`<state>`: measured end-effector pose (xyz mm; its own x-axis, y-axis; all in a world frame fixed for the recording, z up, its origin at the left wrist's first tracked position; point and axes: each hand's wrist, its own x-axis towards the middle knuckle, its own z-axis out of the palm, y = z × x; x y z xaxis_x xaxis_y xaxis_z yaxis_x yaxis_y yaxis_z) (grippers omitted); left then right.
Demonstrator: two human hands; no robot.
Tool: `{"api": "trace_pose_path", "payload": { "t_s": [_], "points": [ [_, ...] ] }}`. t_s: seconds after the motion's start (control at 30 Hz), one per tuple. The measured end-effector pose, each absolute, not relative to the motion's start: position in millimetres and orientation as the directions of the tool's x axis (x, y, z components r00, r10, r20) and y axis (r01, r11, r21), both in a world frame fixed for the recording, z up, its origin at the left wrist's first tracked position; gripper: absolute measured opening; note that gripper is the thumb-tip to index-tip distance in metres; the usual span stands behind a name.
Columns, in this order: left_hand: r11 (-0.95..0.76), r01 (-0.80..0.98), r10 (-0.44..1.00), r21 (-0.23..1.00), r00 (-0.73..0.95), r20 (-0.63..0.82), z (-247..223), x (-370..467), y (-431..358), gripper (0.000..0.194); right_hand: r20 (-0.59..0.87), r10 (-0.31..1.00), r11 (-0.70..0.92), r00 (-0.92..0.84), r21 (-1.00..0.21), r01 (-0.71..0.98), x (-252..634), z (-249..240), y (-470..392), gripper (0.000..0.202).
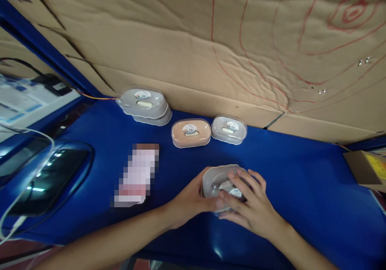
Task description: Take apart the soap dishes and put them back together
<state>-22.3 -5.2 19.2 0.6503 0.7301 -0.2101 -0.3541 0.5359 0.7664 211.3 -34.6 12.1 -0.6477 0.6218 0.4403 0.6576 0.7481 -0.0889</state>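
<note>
Near the front of the blue table, both hands hold a small grey oval plastic box (213,178) with a clear cover and a round white label. Around its left side, my left hand (194,201) is closed, the thumb pressing the near edge. My right hand (255,205) lies over the right part of the box, its fingers bent on top and along the near side. These fingers hide much of the cover, and whether it is fully seated I cannot tell. The underside of the box is out of sight.
Behind my hands stand a peach box (180,136), a grey box (221,127) and two stacked grey boxes (129,103). A blurred-out flat object (137,175) lies left, beyond it a dark-screened device (52,181) with a white cable (19,221). A cardboard wall (150,40) borders the back.
</note>
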Motion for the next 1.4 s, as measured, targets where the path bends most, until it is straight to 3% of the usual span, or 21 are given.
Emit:
{"api": "trace_pose_path", "payload": {
  "t_s": [0.17,0.27,0.33,0.4,0.47,0.6,0.83,0.93,1.1,1.27,1.4],
  "points": [
    [0.302,-0.173,0.765,0.938,0.631,-0.13,17.3,-26.4,-4.6,0.07,0.452,0.558,0.814,-0.696,-0.134,0.566,225.1,7.7,-30.7,0.063],
    [0.066,0.002,0.79,0.998,0.611,-0.053,19.4,-27.8,-4.9,0.067,0.512,0.709,0.692,-0.485,-0.374,0.617,234.6,1.0,-24.6,0.085],
    [-0.039,0.07,0.793,0.997,0.61,-0.011,21.7,-28.6,-4.0,0.066,0.433,0.829,0.556,-0.354,-0.567,0.608,239.8,-2.7,-16.7,0.101],
    [-0.09,0.135,0.818,0.987,0.575,-0.004,22.6,-29.4,-2.4,0.063,0.309,0.887,0.457,-0.344,-0.695,0.554,243.9,-4.8,-8.0,0.103],
    [-0.083,0.215,0.861,0.973,0.506,-0.039,21.2,-30.0,-0.8,0.059,0.248,0.894,0.421,-0.372,-0.747,0.515,246.8,-5.7,-1.7,0.089],
    [-0.039,0.289,0.881,0.956,0.462,-0.104,12.6,-30.3,0.4,0.062,0.28,0.892,0.442,-0.355,-0.705,0.554,248.0,-8.1,-2.5,0.071],
    [-0.131,0.22,0.854,0.967,0.52,-0.003,3.7,-30.1,-3.1,0.068,0.379,0.857,0.516,-0.35,-0.642,0.568,236.5,-13.4,-13.8,0.08],
    [-0.053,0.133,0.854,0.99,0.52,-0.024,3.2,-28.3,-4.4,0.071,0.427,0.836,0.547,-0.345,-0.604,0.579,233.1,-13.6,-14.5,0.078],
    [0.109,0.011,0.812,0.994,0.576,-0.095,4.3,-25.6,-6.3,0.052,0.428,0.838,0.545,-0.337,-0.635,0.548,234.9,-15.0,-13.0,0.072],
    [0.274,-0.048,0.807,0.96,0.555,-0.203,8.6,-25.8,-4.6,0.068,0.389,0.878,0.479,-0.279,-0.718,0.505,238.7,-14.7,-10.0,0.072],
    [0.408,-0.15,0.769,0.9,0.588,-0.251,11.9,-25.6,-1.2,0.078,0.376,0.872,0.488,-0.312,-0.714,0.502,239.3,-12.1,-10.6,0.063]
  ]
}}
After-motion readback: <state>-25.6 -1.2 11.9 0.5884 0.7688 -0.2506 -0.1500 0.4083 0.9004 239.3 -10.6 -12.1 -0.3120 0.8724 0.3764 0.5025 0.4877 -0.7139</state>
